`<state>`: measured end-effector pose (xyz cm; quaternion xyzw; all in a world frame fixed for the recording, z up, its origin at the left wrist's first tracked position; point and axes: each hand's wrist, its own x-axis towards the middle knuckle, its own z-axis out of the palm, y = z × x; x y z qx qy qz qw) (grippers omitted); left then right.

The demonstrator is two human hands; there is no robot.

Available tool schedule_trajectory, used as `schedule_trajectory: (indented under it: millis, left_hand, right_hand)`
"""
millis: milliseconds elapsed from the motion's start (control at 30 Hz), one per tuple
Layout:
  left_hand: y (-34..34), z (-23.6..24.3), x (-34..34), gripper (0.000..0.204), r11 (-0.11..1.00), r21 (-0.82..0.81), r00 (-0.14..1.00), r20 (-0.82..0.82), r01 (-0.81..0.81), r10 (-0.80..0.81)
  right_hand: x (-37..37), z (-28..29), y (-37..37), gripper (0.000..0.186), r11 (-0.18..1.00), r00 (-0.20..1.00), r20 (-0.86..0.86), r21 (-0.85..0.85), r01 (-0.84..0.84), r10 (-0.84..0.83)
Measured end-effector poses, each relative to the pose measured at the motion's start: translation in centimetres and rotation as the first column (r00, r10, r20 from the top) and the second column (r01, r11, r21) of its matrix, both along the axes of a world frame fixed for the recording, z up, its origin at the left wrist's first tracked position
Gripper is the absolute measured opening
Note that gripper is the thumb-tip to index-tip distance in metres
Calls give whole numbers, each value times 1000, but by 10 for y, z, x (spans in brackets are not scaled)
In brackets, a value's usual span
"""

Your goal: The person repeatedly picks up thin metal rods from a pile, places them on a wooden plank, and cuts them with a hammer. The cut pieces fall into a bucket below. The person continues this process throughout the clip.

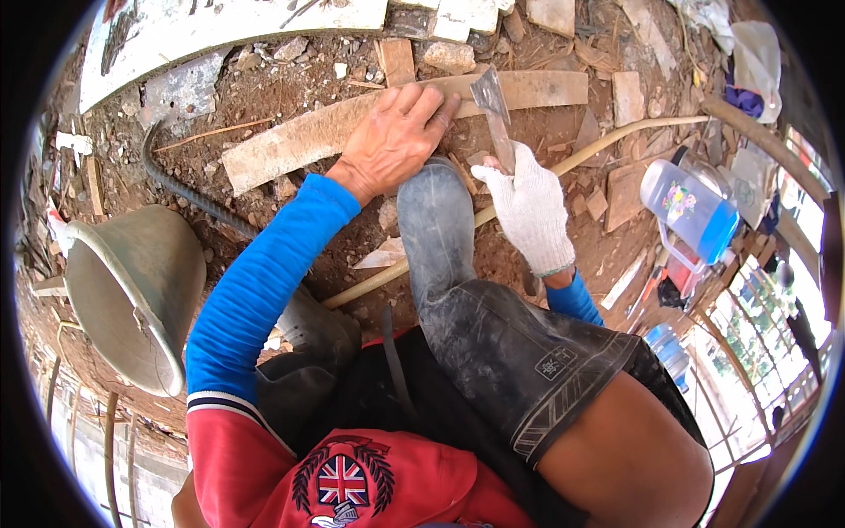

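From my end I saw 1 wooden board (pixel 295 141) lying on dirt (pixel 352 255) in the far middle. The bare left hand (pixel 396 134) rested on it, fingers bent; I couldn't tell whether it gripped. The gloved right hand (pixel 531 204) grasped a metal-bladed tool (pixel 493 104), its blade overlapping the board. A bucket (pixel 172 242) sat left, a jug (pixel 691 211) right.

Flag crest (pixel 341 480) on shirt (pixel 431 466); boot label (pixel 556 362) illegible.
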<state>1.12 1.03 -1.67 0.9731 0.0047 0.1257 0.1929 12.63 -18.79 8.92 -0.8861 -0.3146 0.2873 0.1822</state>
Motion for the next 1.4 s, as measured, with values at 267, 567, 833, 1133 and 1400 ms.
schedule_trajectory:
  millis: [267,567,833,1133,1400]
  left_hand:
    - [0,6,1,57,1000,11,998,-67,13,-12]
    - [2,5,1,56,999,11,999,-5,31,-31]
    - [0,1,3,59,1000,6,1000,-15,7,-7]
    - [-1,7,3,64,999,34,998,-63,17,-15]
    - [-2,24,30,48,955,-234,982,-100,-182,163]
  right_hand:
    - [-12,6,6,47,999,996,85,-28,32,-30]
    - [-14,11,6,47,1000,999,44,-14,24,-23]
    - [0,11,0,36,960,953,-125,8,280,-276]
    - [0,18,-11,37,944,933,-170,39,329,-318]
    - [6,18,-2,39,956,946,-160,44,292,-281]
